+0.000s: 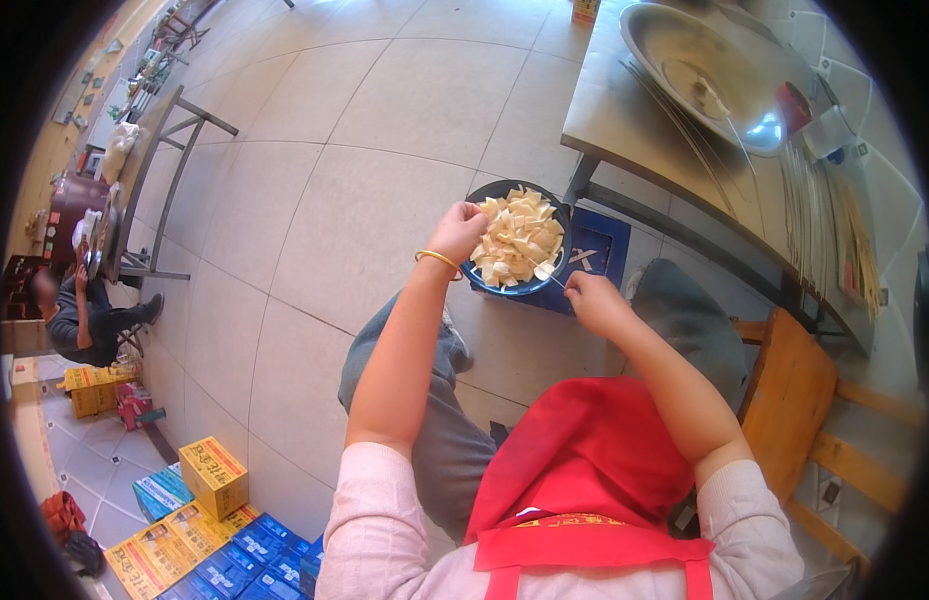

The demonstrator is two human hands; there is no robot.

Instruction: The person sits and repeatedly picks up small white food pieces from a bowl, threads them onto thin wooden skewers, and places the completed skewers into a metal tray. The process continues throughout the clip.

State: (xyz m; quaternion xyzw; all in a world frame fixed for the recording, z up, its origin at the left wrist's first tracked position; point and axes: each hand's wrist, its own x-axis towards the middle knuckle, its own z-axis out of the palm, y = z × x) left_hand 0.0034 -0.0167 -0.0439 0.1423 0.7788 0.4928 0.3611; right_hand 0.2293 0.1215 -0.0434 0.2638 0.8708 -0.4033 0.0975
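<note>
A dark round basin [563,217] heaped with pale, flat cut pieces of food [521,232] stands on a blue cardboard box [607,247] between my knees. My right hand [601,301] grips a thin skewer [556,281], which slants over the basin's near right side. A pale piece [543,271] sits at the skewer, close to my fingers. At the basin's left rim is my left hand [461,232], its thumb and fingertips drawn together over the food. Whether a piece is pinched there is hidden by the fingers.
A metal table [596,120] at the right bears a large steel bowl [659,37], long metal skewers [802,217] and bamboo sticks [858,247]. A wooden chair [791,397] is by my right side. Stacked cartons [213,476] stand lower left; a seated person [82,319] is far left.
</note>
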